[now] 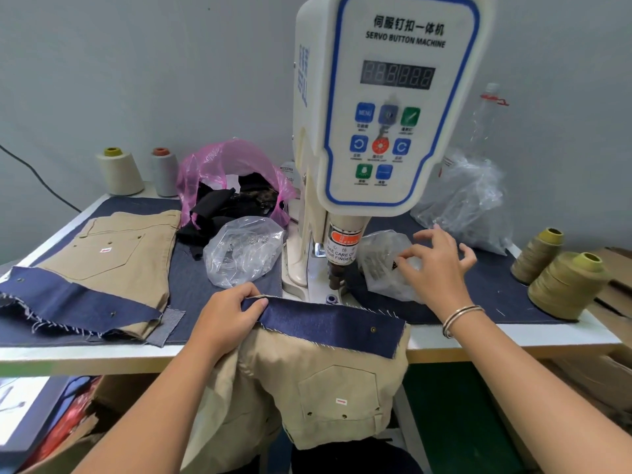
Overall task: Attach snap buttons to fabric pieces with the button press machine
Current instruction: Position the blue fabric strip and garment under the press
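Note:
The white servo button machine point(383, 104) stands at the table's middle, its press head point(337, 271) above the small die point(331, 298). In front of it lies a navy denim band point(328, 325) with one snap near its right end, sewn to a khaki piece point(325, 388) that hangs over the table edge. My left hand point(227, 316) pinches the band's left end. My right hand point(434, 268) reaches into a small clear bag of snap parts point(379, 261) right of the press head, thumb and forefinger closed on something small and dark.
A stack of khaki and denim pieces point(102, 268) lies at the left. Another clear bag of metal parts point(239, 251), a pink bag with black fabric point(232, 186), thread cones point(567, 285) at both sides and a large clear bag point(465, 203) surround the machine.

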The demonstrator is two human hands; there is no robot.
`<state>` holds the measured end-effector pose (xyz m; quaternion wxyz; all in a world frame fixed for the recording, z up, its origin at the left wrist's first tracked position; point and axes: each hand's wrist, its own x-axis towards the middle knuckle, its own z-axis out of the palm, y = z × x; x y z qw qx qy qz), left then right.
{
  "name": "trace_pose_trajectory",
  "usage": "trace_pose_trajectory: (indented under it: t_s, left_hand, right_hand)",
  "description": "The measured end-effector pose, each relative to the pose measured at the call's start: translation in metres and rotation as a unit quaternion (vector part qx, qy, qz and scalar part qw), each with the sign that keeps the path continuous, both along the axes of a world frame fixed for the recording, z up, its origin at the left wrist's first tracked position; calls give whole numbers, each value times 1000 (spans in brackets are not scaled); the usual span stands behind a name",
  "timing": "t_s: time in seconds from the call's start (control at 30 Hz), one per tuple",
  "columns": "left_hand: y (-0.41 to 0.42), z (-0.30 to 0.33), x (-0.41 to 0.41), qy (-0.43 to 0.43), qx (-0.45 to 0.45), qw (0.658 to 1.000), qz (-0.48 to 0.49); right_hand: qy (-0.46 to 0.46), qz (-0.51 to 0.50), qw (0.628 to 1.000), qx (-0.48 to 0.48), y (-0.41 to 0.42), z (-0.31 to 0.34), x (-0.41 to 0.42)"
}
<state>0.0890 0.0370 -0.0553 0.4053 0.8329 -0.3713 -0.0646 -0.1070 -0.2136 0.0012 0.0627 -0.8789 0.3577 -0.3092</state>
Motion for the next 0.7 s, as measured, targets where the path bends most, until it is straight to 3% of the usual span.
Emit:
trace_pose_trajectory:
  t_s: [0.07,0.13,0.2,0.27,0.57,0.7]
  left_hand:
    - [0,-1,0,2,1,1000,1]
    - [0,-1,0,2,3,1000,3]
    - [0,-1,0,0,2,1000,4]
    - [0,-2,0,-1,0,1000,5]
    - [0,-2,1,-5,-1,1000,4]
    - [0,-3,2,-5,-2,1000,4]
  right_hand:
    - [-60,26,998,23,15,6,-4]
    - [-103,74,982,137,37,10,-2]
    - [-156,139,924,321,58,10,4]
    - [-184,179,866,429,72,7,9]
    - [-151,176,804,548,82,-3,18]
    - [-168,158,721,654,85,-6,23]
